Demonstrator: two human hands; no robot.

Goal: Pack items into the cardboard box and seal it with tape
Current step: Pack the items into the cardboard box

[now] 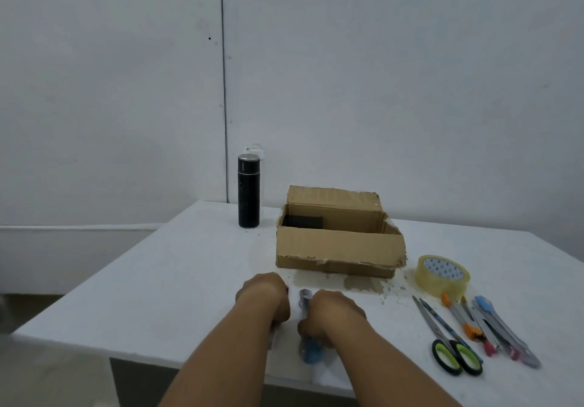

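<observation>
An open cardboard box (338, 247) stands mid-table with a dark item (302, 221) inside at its back left. A roll of clear tape (443, 275) lies to the box's right. In front of the box, my right hand (331, 315) grips a utility knife (306, 304) with a blue end, laid over a white sheet (294, 299). My left hand (268, 296) is curled at the sheet's left edge and seems to hold it; its fingers are hidden.
A black flask (249, 191) stands upright left of the box. Green-handled scissors (448, 340) and several utility knives (486, 324) lie at the right front. The table's (158, 280) near edge runs just under my forearms. A white wall is behind.
</observation>
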